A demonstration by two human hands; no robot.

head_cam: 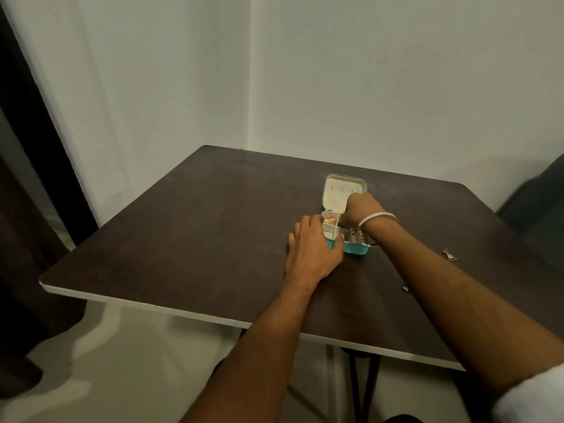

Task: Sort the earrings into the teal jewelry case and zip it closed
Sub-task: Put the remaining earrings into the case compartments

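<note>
Two hands are working at the teal jewelry case (351, 251), which is sitting open on the dark tabletop (195, 227), long axis running near to far, lid lying back toward the far wall. Left hand (311, 248) is resting flat, fingers relaxed, against its left side. Right hand (360, 209) is reaching into the tray, fingers curled; contents cannot be told. Two earrings (450, 254) are lying to the right.

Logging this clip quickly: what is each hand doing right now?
Left hand: open, resting against the teal case.
Right hand: fingers curled down inside the case; contents of its grip cannot be told.
</note>
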